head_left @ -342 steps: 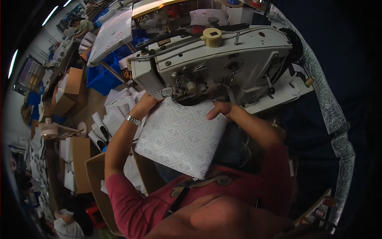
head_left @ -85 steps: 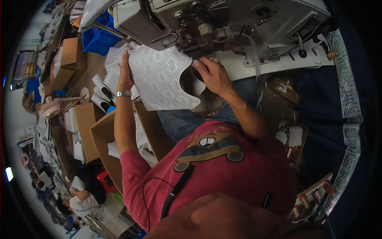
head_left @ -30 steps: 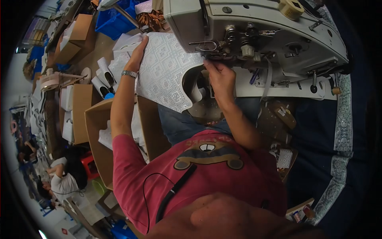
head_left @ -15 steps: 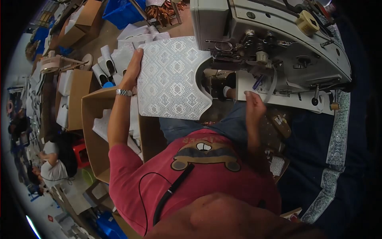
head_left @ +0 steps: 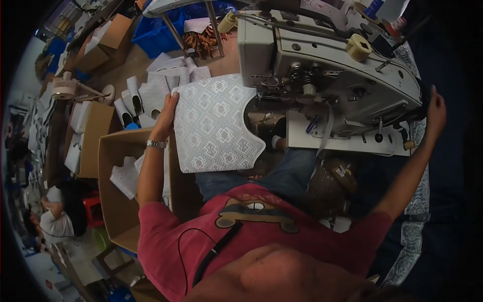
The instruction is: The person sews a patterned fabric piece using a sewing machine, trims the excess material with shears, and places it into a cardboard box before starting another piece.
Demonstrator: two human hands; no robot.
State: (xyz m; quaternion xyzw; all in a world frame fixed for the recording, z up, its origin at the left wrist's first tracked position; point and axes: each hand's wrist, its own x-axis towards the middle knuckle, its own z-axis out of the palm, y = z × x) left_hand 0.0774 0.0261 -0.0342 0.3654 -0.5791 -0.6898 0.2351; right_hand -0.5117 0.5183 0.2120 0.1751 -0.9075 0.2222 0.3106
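- Right hand (head_left: 436, 111) has moved from near the front edge of the desk (head_left: 297, 133) out to the dark wheel (head_left: 424, 98) at the machine's right end; the left hand (head_left: 168, 113) has stayed on the panel.
- Panel (head_left: 216, 128): off the desk's left edge, patterned face up, its upper right corner tucked under the head of the machine (head_left: 380, 83), its curved notch facing the desk.
- Left hand's grip: closed on the panel's left edge, part of the fingers hidden; how firmly, I cannot tell.
- Right hand's grip: fingers partly curled, nothing loose seen in it; whether they have hold of the wheel, I cannot tell.
- To do this well, I would keep the panel level with the left hand, let nothing tug at the tucked corner, and work the wheel slowly and evenly.
- The notch's edge seems the part likeliest to slip askew, so it deserves watching.
- Count: one panel in hand, one machine, one wheel, one purple tool (head_left: 312, 125) near the desk's left edge, one brown spool (head_left: 410, 144) at its front right corner.
- One open carton (head_left: 116, 186) beside the left arm; its overlapping pieces cannot be counted.
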